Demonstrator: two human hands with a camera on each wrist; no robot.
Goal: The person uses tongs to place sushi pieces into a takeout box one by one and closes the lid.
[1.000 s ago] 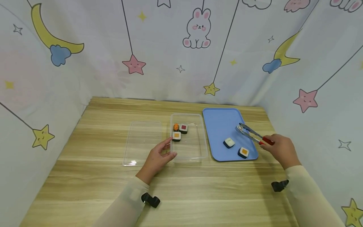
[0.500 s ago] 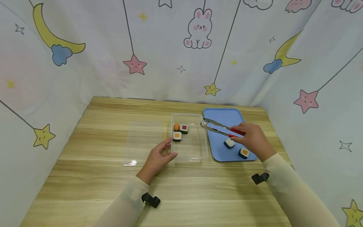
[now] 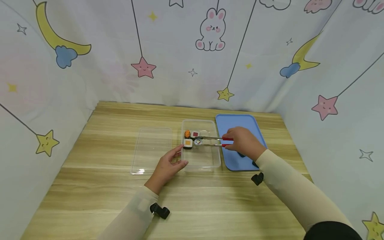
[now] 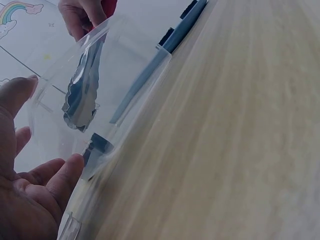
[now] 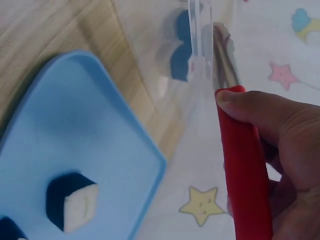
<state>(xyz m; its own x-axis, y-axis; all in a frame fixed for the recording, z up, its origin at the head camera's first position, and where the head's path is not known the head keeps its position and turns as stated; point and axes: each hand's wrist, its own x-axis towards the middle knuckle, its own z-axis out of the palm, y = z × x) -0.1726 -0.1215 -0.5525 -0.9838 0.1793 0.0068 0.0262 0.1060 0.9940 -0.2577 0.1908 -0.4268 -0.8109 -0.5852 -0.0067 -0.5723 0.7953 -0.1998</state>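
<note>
Sushi piece point(image 3: 198, 142), likely light and firm; sides best gripped.
Tongs point(image 3: 210, 137) are held by right hand point(image 3: 242, 141); box's point(image 3: 205, 158) left edge is touched by loosely spread left hand point(image 3: 165, 168).

Under your left hand point(image 3: 166, 168) and right hand point(image 3: 243, 141) lies a wood-grain tabletop point(image 3: 90, 200), its streaks running side to side. Beyond both hands, a white fabric backdrop point(image 3: 168, 40) hangs in soft folds, printed with a winking bunny point(image 3: 211, 31). Left of your left hand, you see a smiling yellow star point(image 3: 47, 142); right of your right hand, a pink star point(image 3: 325, 107). The light around your hands is soft.
</note>
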